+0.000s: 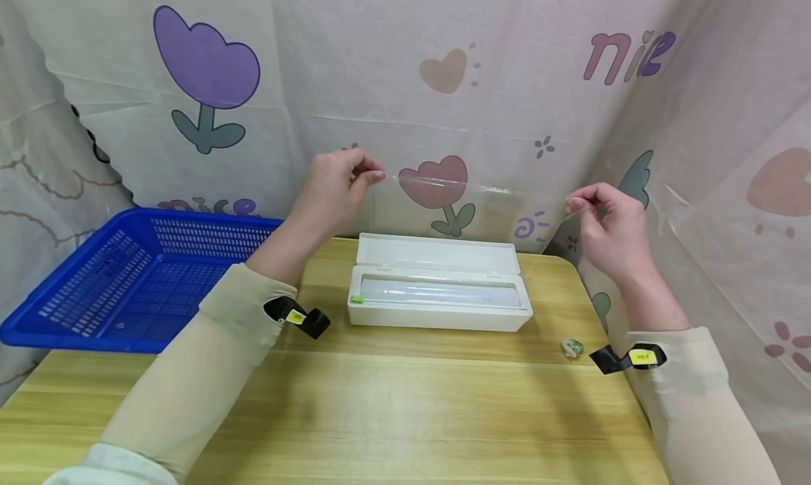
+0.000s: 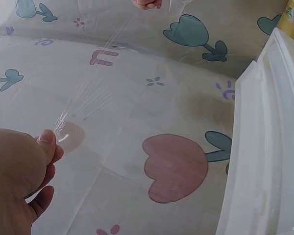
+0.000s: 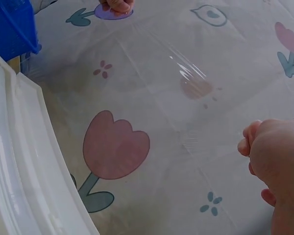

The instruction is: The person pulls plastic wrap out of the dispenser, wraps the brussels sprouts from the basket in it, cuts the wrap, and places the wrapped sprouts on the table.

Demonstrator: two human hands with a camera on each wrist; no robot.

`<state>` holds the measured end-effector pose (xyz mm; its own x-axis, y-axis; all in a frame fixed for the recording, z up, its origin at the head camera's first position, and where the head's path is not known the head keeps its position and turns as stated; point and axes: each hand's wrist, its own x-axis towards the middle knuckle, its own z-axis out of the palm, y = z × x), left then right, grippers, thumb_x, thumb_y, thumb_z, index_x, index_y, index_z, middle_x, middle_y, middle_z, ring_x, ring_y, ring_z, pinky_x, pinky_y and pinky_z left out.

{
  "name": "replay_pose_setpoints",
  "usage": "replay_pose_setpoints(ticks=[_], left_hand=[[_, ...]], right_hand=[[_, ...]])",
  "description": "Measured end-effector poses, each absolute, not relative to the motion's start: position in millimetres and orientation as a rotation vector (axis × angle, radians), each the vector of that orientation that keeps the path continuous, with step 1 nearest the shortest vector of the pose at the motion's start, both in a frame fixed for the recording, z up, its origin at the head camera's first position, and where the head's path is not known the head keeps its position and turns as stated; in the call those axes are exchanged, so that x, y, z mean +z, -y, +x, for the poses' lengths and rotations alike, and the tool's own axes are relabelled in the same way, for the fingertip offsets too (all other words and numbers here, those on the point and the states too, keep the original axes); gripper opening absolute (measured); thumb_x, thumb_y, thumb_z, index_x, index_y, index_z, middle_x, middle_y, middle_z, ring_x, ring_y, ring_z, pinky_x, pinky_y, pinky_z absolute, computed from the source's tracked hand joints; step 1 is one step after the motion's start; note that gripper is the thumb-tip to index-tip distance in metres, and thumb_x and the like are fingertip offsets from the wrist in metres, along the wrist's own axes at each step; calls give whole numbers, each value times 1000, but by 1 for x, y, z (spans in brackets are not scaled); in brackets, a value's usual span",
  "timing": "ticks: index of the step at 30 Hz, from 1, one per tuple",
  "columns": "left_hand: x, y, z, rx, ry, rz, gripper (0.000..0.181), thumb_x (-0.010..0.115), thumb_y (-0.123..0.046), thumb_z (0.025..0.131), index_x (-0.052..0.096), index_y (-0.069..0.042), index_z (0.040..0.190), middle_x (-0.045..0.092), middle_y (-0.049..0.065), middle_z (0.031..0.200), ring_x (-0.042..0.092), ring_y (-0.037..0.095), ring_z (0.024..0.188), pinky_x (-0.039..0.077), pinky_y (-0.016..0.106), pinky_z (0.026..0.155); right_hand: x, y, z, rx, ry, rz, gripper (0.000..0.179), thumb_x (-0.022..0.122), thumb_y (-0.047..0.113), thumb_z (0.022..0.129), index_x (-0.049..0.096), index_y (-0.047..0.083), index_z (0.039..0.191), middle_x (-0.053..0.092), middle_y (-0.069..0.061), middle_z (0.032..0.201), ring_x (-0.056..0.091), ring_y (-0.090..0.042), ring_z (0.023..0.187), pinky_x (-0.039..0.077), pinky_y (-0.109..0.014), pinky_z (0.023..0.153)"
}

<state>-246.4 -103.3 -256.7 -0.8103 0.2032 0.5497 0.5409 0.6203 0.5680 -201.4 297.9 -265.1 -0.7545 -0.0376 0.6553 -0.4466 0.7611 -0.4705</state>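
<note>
1. The table (image 1: 412,407) carries everything but the film, which hangs in the air.
2. The blue basket (image 1: 82,342) stands at the table's back left corner, probably set there to leave the middle free.
3. The clear film (image 1: 500,189) spans the gap between the hands, above the back edge; held at both ends, seemingly so that it stays spread. Whether it joins the roll cannot be told.
4. The white box (image 1: 437,319) sits near the back edge, its lid (image 1: 437,253) tipped back, which leaves the roll (image 1: 437,292) inside within reach.
5. The left hand (image 1: 336,189) is closed to a pinch, thumb against forefinger, on one end of the film.
6. The right hand (image 1: 611,224), fingers curled, pinches the other end.
7. A small green-and-white lump (image 1: 571,348) lies near the right edge.
8. A green tab (image 1: 357,298) marks the box's left end.
</note>
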Motion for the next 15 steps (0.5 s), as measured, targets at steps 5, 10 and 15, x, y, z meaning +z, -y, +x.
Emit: replay_pose_setpoints(ticks=[5,10,15], left_hand=[[-252,104,-247,-1065,2373,-613,15,72,-13,102,77,1,104,76,13,97,66,26,86,54,40,79],[-248,105,-247,-1072,2356,-628,15,72,-14,102,77,1,103,76,13,97,67,25,86,54,39,79],[-243,106,-247,-1055,2337,-655,14,72,-14,101,76,0,103,76,11,96,66,23,85,52,36,76]], right_hand=[[-260,-297,-201,825,2291,355,14,64,5,106,72,-5,100,70,-12,93,50,-10,73,34,-16,57],[-256,-297,-201,834,2292,327,14,63,6,106,73,-4,102,71,-11,96,52,-9,78,37,-15,60],[-251,-297,-202,834,2288,301,14,64,7,106,73,-4,103,71,-11,99,54,-9,83,38,-15,64]])
